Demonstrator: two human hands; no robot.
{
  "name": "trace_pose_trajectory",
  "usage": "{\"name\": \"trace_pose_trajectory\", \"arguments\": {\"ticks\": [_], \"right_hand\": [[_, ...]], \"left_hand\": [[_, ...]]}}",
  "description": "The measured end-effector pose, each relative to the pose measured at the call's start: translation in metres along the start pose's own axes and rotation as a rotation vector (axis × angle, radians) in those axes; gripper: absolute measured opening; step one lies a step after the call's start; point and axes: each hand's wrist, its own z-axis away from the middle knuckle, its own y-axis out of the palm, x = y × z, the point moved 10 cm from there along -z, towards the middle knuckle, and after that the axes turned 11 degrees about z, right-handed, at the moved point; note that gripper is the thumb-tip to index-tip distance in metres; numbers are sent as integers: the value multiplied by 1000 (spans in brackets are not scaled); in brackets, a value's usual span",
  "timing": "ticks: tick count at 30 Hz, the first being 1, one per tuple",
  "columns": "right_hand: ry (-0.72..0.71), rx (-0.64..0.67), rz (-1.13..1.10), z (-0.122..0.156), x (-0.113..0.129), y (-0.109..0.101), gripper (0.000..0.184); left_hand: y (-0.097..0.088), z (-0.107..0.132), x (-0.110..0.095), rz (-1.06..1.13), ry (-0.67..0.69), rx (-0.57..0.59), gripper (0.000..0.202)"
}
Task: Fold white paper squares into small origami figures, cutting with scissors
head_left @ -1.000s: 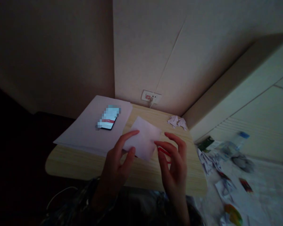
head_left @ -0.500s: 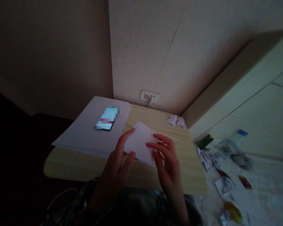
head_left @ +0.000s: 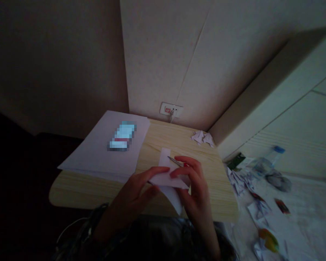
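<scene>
My left hand (head_left: 138, 190) has its thumb and fingers closed on the left end of a folded piece of white paper (head_left: 163, 179). At the paper's other end my right hand (head_left: 194, 185) grips it too, fingers curled over its edge. One part of the paper hangs down toward me between the hands. A white strip (head_left: 165, 154) shows behind it; whether it belongs to the same piece I cannot tell. Scissors (head_left: 175, 161) with pointed metal blades and a bit of red handle stick out at my right fingers. Whether that hand holds them or they lie on the table is hidden.
Large white sheets (head_left: 92, 145) lie at the table's left with a phone (head_left: 122, 136) on top. Folded paper shapes (head_left: 202, 137) sit at the back right corner of the wooden table (head_left: 149, 141). A wall socket (head_left: 171, 109), a plastic bottle (head_left: 270, 159) and scattered papers are nearby.
The paper was a flat square slanted between my hands; now it is bent over and lower. My hands have closed in on it, and the scissor blades have come into view.
</scene>
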Motion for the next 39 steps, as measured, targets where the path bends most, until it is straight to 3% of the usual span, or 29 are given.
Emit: {"name": "trace_pose_trajectory", "arguments": {"ticks": [6,12,17,20,22,26,31,39], "right_hand": [[-17,10,-38,-3,6,2,7],[118,-12,13,-2,-10,2,8],[232,-81,-55,1,-26,2,4],[258,-161,-81,3,-30,-2,25],[206,-171,-39,3,-25,-3,27],[30,-8,60,-2,-4,14,17],[49,131,47,0,-6,32,41],[216,-9,-143,-2,-21,16,11]], "left_hand": [[-7,-2,8,-137,-29,-52,42],[-16,-4,6,-85,9,-120,20],[-24,-3,10,-16,-68,-161,14],[-23,-4,12,82,-108,-152,14],[-26,-4,16,154,-138,-191,12],[-39,-1,24,270,-175,-312,13],[-46,6,32,334,-236,-386,25],[-48,8,30,320,-264,-418,16]]}}
